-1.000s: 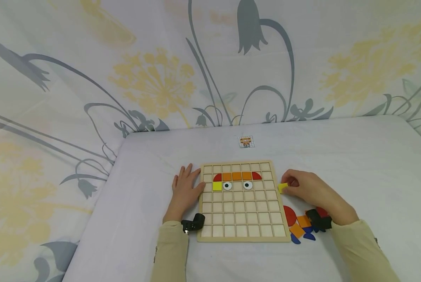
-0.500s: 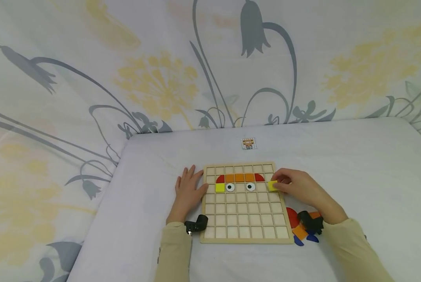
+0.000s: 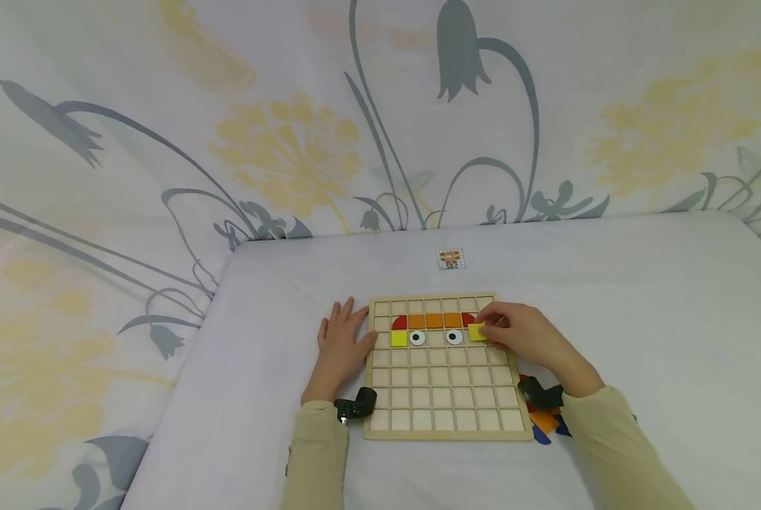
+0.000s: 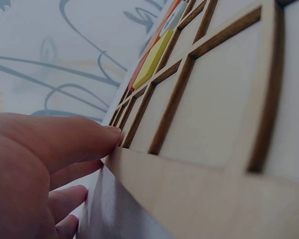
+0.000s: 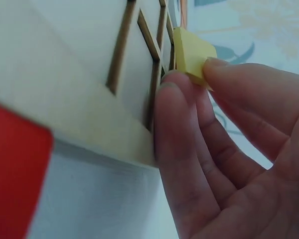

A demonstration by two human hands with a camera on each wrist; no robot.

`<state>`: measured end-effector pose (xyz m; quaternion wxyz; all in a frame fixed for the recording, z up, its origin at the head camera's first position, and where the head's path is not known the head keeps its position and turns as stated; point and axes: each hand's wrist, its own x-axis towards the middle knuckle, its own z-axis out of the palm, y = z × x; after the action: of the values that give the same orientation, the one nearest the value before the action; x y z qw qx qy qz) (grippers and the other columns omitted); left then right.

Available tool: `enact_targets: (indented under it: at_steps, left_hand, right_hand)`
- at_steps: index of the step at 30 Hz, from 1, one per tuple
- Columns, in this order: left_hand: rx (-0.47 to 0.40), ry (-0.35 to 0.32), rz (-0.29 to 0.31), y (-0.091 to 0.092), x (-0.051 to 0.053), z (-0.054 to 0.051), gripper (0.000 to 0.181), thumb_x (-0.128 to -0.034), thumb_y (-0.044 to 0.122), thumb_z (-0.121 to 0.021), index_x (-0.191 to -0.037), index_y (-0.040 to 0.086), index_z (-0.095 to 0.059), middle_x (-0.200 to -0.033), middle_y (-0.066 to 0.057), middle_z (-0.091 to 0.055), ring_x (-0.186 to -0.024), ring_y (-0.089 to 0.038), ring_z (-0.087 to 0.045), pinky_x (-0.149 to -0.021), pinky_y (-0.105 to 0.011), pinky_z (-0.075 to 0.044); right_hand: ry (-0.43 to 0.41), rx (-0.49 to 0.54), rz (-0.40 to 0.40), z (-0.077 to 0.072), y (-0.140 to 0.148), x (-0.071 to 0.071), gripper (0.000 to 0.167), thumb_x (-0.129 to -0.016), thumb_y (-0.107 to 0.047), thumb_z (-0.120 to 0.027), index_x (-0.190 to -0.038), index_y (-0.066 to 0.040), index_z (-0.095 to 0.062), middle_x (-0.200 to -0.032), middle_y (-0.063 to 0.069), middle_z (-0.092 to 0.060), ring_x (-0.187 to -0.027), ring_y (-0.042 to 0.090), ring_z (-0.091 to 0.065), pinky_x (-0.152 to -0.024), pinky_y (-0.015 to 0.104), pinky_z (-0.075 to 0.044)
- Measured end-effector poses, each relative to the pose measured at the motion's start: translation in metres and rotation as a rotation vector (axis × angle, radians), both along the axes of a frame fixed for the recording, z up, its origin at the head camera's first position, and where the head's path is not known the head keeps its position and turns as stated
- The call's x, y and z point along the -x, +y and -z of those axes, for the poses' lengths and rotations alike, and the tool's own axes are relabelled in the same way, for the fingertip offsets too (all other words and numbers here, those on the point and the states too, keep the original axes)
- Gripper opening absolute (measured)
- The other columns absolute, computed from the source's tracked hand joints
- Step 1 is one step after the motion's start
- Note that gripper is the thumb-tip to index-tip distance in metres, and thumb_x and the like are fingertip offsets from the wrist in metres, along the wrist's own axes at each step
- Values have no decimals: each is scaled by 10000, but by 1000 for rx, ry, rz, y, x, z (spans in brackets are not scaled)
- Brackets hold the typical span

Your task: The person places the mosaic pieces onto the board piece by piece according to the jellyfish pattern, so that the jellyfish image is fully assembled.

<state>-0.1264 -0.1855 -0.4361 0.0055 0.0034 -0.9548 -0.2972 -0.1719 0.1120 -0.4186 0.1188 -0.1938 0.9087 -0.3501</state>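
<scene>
A wooden grid board lies flat, bearing a row of red and orange pieces, two round eye pieces and a yellow square. My right hand pinches a second yellow square between thumb and fingers, over the cell right of the right eye; the right wrist view shows this square tilted at the board. My left hand rests at the board's left edge, fingers spread; in the left wrist view its thumb touches the rim.
Loose orange, blue and red pieces lie right of the board, partly hidden under the right wrist's black camera. A small printed picture card lies behind the board. A flower-patterned cloth hangs at the back.
My right hand has moved left from beside the board to over its upper right cells, carrying the yellow square. My left hand has stayed at the board's left edge.
</scene>
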Motion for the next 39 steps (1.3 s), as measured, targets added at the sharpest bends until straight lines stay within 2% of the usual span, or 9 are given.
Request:
enact_targets:
  at_steps: [15, 24, 30, 39]
  left_hand:
    - [-3, 8, -4, -2, 1, -1, 484, -874, 302, -525, -1316, 121, -450, -1450, -106, -230, -1342, -300, -68, -1029, -512, -25]
    - [-13, 2, -3, -2, 0, 0, 484, -873, 292, -526, -1318, 116, -447, -1453, -105, -223, -1344, -296, -61, -1030, -508, -15]
    - [-16, 17, -3, -2, 0, 0, 483, -868, 291, -530, -1312, 115, -455, -1448, -111, -233, -1341, -303, -74, -1029, -510, -19]
    - [-22, 3, -3, 1, 0, 2, 483, -868, 295, -534, -1312, 120, -455, -1451, -106, -228, -1342, -298, -72, -1031, -508, -18]
  right_hand:
    - [43, -70, 2, 0, -12, -4, 80, -840, -158, -612, -904, -120, -641, -751, -21, -532, -693, 155, -460, -638, 300, -385]
    - [59, -55, -5, -1, -13, -6, 71, -839, -149, -612, -900, -126, -640, -745, -27, -525, -692, 153, -457, -637, 300, -382]
    - [25, -26, 3, -6, -9, -6, 119, -873, -205, -570, -948, -139, -634, -852, -17, -582, -759, 166, -493, -699, 324, -415]
    - [-76, 12, -16, -17, 14, -3, 251, -893, -286, -536, -1064, -114, -600, -877, 22, -607, -729, 153, -533, -642, 291, -453]
